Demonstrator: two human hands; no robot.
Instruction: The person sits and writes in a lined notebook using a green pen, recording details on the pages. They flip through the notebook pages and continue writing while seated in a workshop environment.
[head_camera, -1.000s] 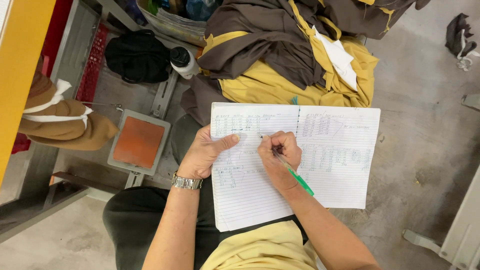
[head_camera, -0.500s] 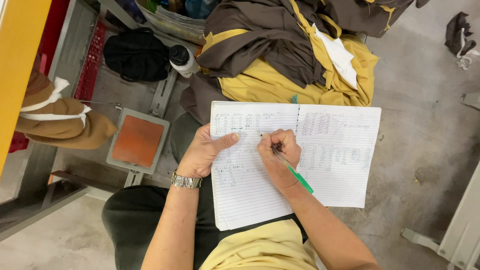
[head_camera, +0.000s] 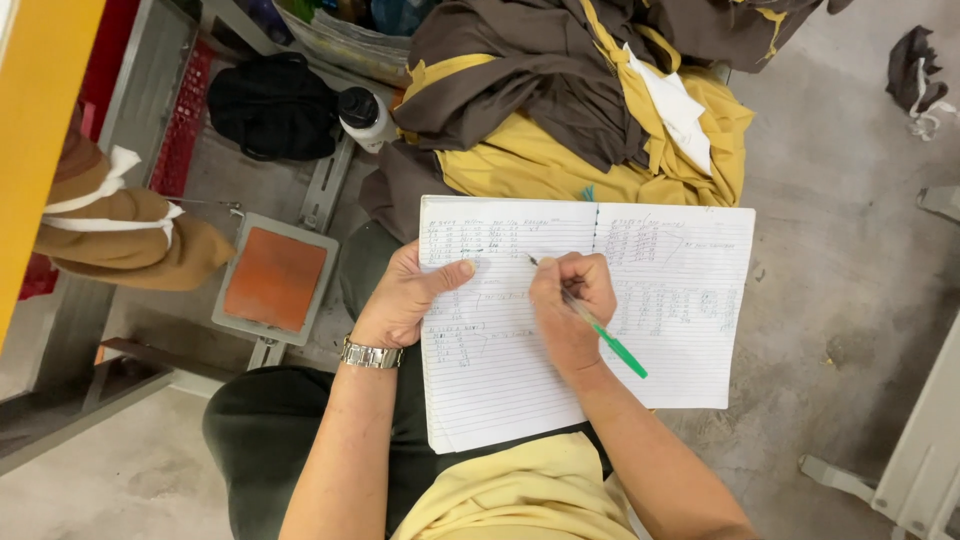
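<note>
Writing in an open lined notebook (head_camera: 560, 380), the right hand (head_camera: 568, 305) has its fingers closed around a green pen (head_camera: 600, 335), and the tip of the pen touches the left page near the fold in the middle. The left hand (head_camera: 405, 300) lies at the left edge of the notebook with the fingers under the page and the thumb pressed flat on top of the paper, so it grips this edge. A metal wristwatch (head_camera: 370, 354) is on the left wrist. The notebook rests on the lap of the person, above dark trousers (head_camera: 265, 440) and a yellow shirt (head_camera: 520, 495). Just beyond the far edge of the notebook there is a pile of brown and yellow clothes (head_camera: 560, 100). To the left, on the floor, is a pedal with an orange pad (head_camera: 275, 280), and further away a black bag (head_camera: 270, 105) beside a bottle with a black cap (head_camera: 365, 115).
</note>
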